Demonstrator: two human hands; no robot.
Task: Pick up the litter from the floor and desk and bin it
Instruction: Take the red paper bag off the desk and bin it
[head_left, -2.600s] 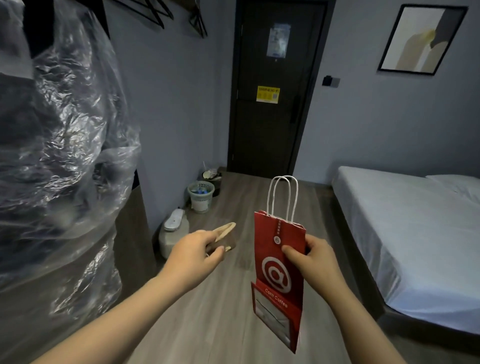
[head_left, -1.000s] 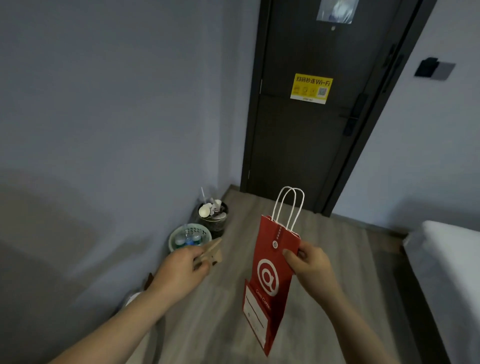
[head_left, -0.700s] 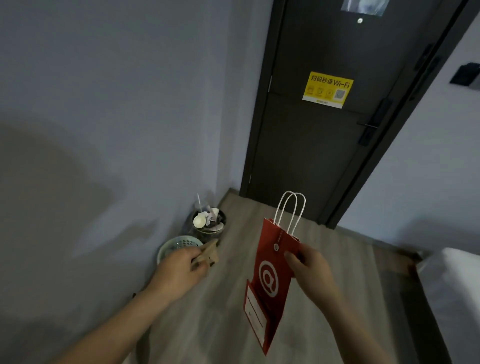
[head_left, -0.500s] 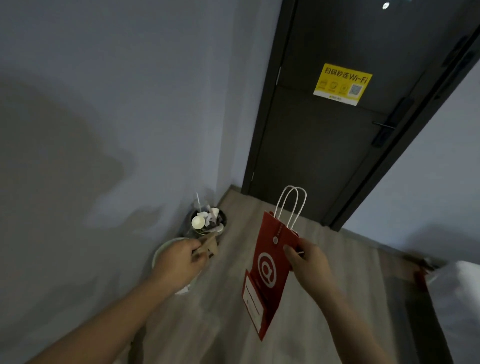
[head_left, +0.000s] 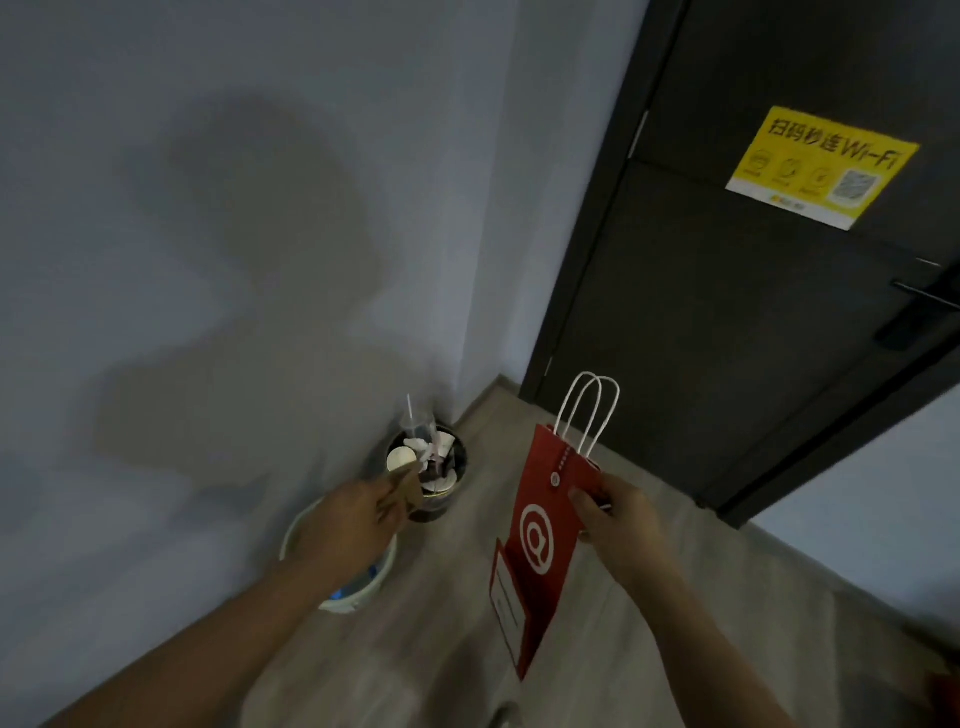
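Note:
My right hand (head_left: 621, 522) grips a flat red paper bag (head_left: 540, 540) with white rope handles and a white logo, held upright above the floor. My left hand (head_left: 350, 525) is closed on a small brown cardboard piece (head_left: 408, 480), held just over the near rim of a dark round bin (head_left: 447, 506) that is full of cups, lids and a straw. A white basket bin (head_left: 358, 597) stands on the floor under my left wrist, mostly hidden by it.
Both bins stand against the grey wall (head_left: 234, 260) in the corner beside a dark door (head_left: 727, 322) with a yellow Wi-Fi sticker (head_left: 821, 166). Wood-look floor (head_left: 649, 649) stretches to the right of the bins.
I have walked from the bed area up to the corner bins. My left hand with the cardboard has moved forward over the white basket to the dark bin's rim; the red bag came along.

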